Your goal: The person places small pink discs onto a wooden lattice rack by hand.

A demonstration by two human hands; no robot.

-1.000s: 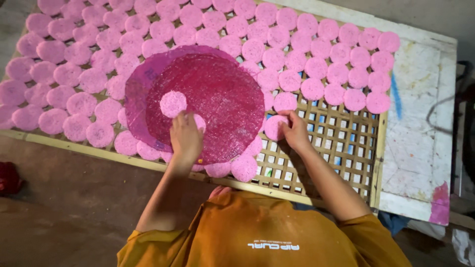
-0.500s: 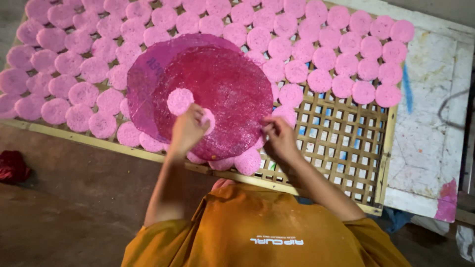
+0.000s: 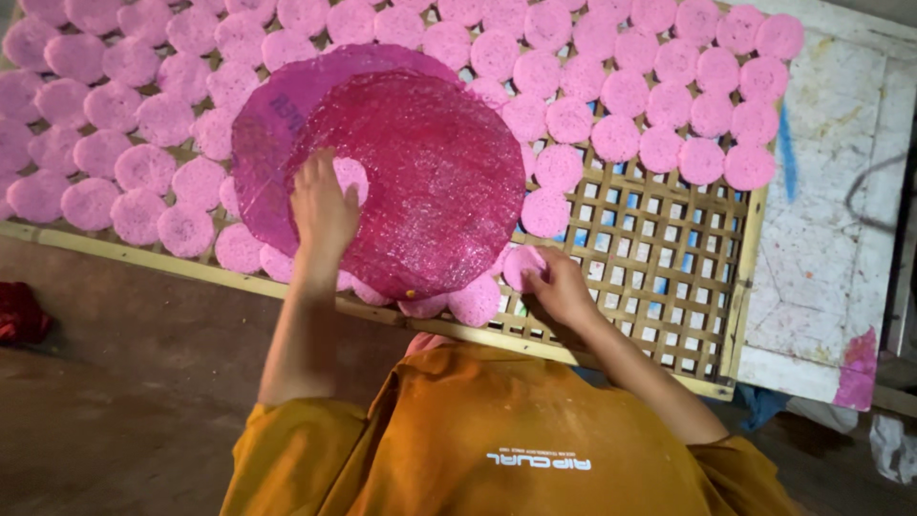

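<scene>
A large round magenta sheet [image 3: 420,182] lies on a bamboo lattice tray [image 3: 659,258], over rows of small pink discs [image 3: 143,167]. My left hand [image 3: 322,205] lies flat on the sheet, its fingers resting on a small pink disc [image 3: 353,175] that sits on top of it. My right hand [image 3: 559,290] is at the sheet's lower right edge, with its fingertips pinching another small pink disc [image 3: 523,263] against the bare lattice. More discs [image 3: 475,301] line the tray's near edge under the sheet.
Pink discs [image 3: 669,105] fill the tray's far rows; its near right part is bare lattice. A white stained slab [image 3: 831,229] with a pink smear lies right of the tray. A red cloth [image 3: 19,313] lies on the brown floor at the left.
My left hand has slid up the sheet onto the small disc. My right hand has come down and nearer with its disc, to the lattice beside the sheet's edge.
</scene>
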